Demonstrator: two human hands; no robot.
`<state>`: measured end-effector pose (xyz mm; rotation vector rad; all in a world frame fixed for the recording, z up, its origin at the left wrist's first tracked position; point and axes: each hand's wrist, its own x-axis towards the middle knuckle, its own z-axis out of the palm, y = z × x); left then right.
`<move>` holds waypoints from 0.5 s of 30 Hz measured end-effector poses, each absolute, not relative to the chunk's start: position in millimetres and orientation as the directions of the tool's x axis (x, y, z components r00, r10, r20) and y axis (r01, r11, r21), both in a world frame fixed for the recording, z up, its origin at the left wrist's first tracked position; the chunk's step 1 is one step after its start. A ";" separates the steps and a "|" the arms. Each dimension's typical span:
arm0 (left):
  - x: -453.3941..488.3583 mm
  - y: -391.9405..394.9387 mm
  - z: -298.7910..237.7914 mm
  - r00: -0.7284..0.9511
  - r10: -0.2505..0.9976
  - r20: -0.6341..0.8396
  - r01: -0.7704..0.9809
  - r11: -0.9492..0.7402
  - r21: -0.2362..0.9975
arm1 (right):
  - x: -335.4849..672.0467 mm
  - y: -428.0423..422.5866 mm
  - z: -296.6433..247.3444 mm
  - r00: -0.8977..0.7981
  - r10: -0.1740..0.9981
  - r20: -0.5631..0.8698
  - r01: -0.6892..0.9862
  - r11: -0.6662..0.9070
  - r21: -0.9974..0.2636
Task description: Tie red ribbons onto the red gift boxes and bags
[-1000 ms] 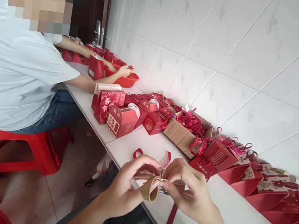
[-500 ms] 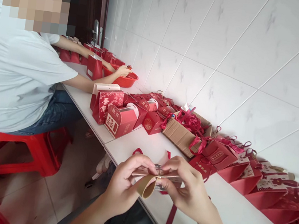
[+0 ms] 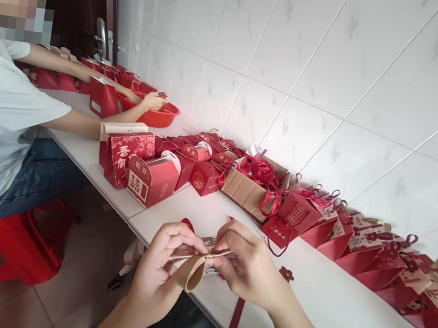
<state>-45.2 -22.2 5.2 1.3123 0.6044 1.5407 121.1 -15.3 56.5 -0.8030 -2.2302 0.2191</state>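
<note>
My left hand [image 3: 162,269] and my right hand [image 3: 250,265] meet above the table's near edge, fingers closed in a pinch. Between them they grip the top of a patterned paper gift box [image 3: 211,268], largely covered by my fingers. A tan strap [image 3: 189,277] curls in a loop from the pinched edge, beside my left thumb. Below my right hand, a dark red strap [image 3: 235,322] extends toward the table's near edge. A small dark red flower piece [image 3: 286,273] lies to the right of my right hand.
A cardboard box [image 3: 247,192] of red ribbons stands near the wall. Finished-looking red gift boxes [image 3: 375,265] line the right side. More red boxes [image 3: 152,182] stand to the left. A co-worker's hand [image 3: 153,101] is over a red basin [image 3: 156,117]. A red stool [image 3: 9,249] is at left.
My view has swung right, so the scene sits further left. Both hands keep their pinch on the gift box, and the tan loop looks much the same. The flower piece now shows.
</note>
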 end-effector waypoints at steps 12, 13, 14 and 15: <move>-38.1 -15.5 9.7 0.015 0.961 0.277 -0.363 -0.253 0.897 | 134.0 -10.1 69.7 -0.590 0.648 0.482 0.496 0.762 -0.417; -35.9 -13.7 8.7 0.005 0.963 0.269 -0.379 -0.248 0.892 | 138.8 -9.7 72.6 -0.596 0.665 0.449 0.490 0.745 -0.453; -33.5 -11.8 7.1 -0.005 0.965 0.263 -0.395 -0.243 0.886 | 144.2 -9.1 75.2 -0.584 0.693 0.422 0.505 0.718 -0.479; -30.7 -9.5 4.9 -0.013 0.967 0.256 -0.408 -0.238 0.881 | 150.0 -8.3 77.3 -0.554 0.727 0.405 0.543 0.685 -0.486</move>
